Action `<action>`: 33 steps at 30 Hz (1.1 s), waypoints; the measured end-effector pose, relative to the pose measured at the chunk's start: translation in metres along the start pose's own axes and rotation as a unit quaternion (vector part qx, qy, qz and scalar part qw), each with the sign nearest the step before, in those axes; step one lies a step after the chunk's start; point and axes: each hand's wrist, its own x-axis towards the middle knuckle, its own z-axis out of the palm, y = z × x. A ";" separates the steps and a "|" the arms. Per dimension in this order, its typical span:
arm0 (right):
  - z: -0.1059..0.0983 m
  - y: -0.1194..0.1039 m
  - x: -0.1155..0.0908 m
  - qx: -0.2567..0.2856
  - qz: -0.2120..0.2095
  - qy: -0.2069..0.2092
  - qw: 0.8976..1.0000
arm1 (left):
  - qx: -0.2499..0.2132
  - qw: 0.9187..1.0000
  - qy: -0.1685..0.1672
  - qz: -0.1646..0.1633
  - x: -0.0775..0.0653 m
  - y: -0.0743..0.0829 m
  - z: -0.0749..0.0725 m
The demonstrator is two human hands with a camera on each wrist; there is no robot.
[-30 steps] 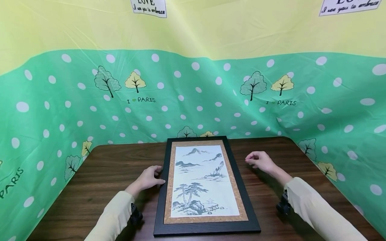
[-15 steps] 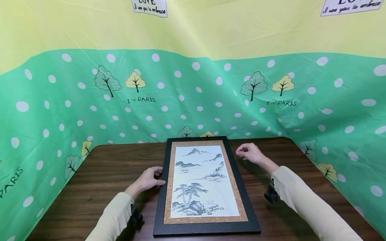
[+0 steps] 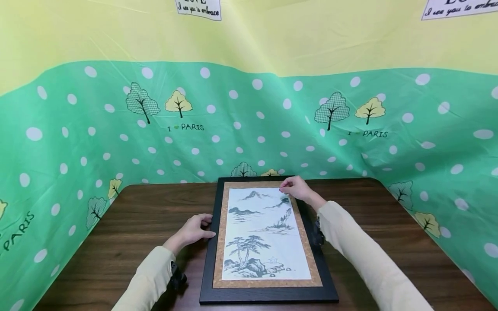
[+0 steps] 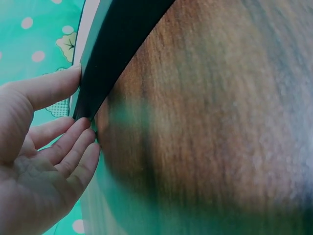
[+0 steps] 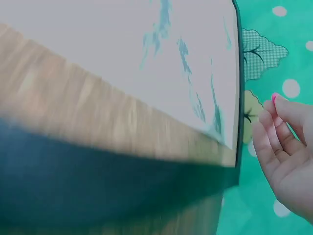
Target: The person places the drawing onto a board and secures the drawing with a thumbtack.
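A black-framed cork board [image 3: 319, 281] lies on the table, with a white sheet [image 3: 256, 224] printed with a grey ink landscape on its cork. At the left edge of the frame, my left hand [image 3: 193, 229] rests thumb and fingertips against the black side, fingers spread along it rather than wrapped round. Above the sheet's top right corner is my right hand [image 3: 297, 190], thumb and index finger pressed together. Between those fingertips, the right wrist view shows a small bright pink thing [image 5: 274, 96] like a pushpin, mostly hidden by the fingers.
The dark wooden table [image 3: 155, 216] extends on both sides of the board. Behind it hangs a green and yellow cloth [image 3: 249, 108] with dots and trees, meeting the table's back edge. The right sleeve [image 3: 358, 246] passes over the frame's right side.
My right hand has moved left and a little away from me, from the bare table at the right to over the sheet's top right corner. The left hand stays at the frame's edge.
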 end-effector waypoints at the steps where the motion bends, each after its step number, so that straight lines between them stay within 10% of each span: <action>1: 0.005 -0.001 0.003 0.006 0.008 0.002 1.000 | -0.002 1.000 -0.001 -0.001 0.000 0.000 0.000; 16: 0.077 -0.003 0.044 0.105 0.098 0.046 0.989 | -0.014 1.000 0.002 -0.006 0.000 -0.002 0.002; 33: 0.082 -0.013 0.060 0.036 0.136 0.076 0.987 | -0.021 1.000 0.001 -0.002 0.001 -0.005 0.000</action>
